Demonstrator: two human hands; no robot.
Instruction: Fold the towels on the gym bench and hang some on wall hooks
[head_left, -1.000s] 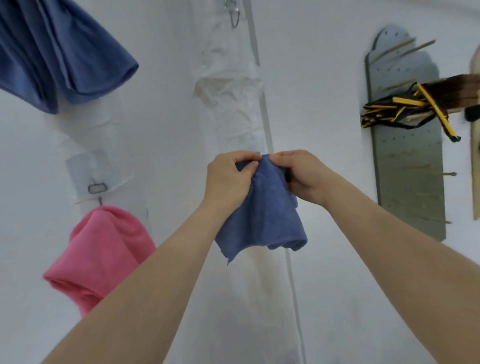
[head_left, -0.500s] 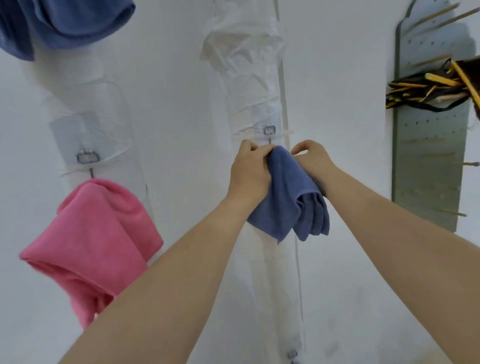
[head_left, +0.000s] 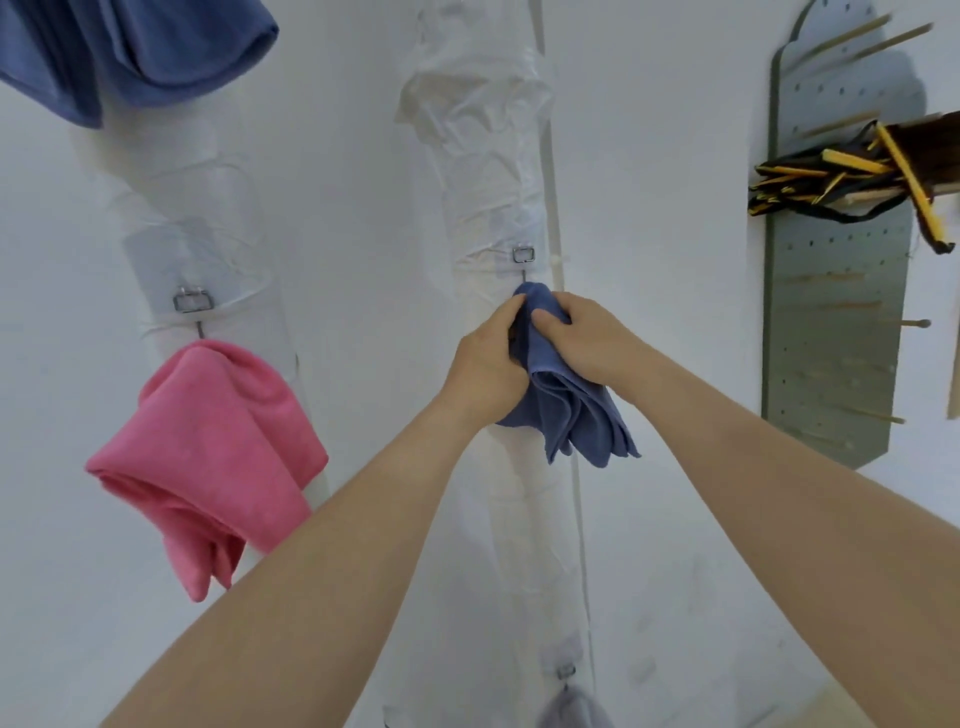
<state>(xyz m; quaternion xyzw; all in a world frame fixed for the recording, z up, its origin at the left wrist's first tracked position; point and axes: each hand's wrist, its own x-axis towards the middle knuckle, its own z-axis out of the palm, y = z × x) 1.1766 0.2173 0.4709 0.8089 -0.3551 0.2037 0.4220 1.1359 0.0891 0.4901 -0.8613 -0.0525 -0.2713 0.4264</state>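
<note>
Now left hand (head_left: 485, 371) and right hand (head_left: 587, 343) together pinch one blue towel (head_left: 576, 415); one pink towel (head_left: 208, 431) hangs.

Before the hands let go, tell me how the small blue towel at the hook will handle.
Probably floppy: the blue towel droops in soft folds below the left hand and right hand that grip it. Likely light: a finger grip alone carries it. It may slip off the hook if only a thin edge catches; whether it is hooked yet is hidden.

Bare left hand (head_left: 483, 374), bare right hand (head_left: 589, 345), bare forearms (head_left: 322, 561)
</note>
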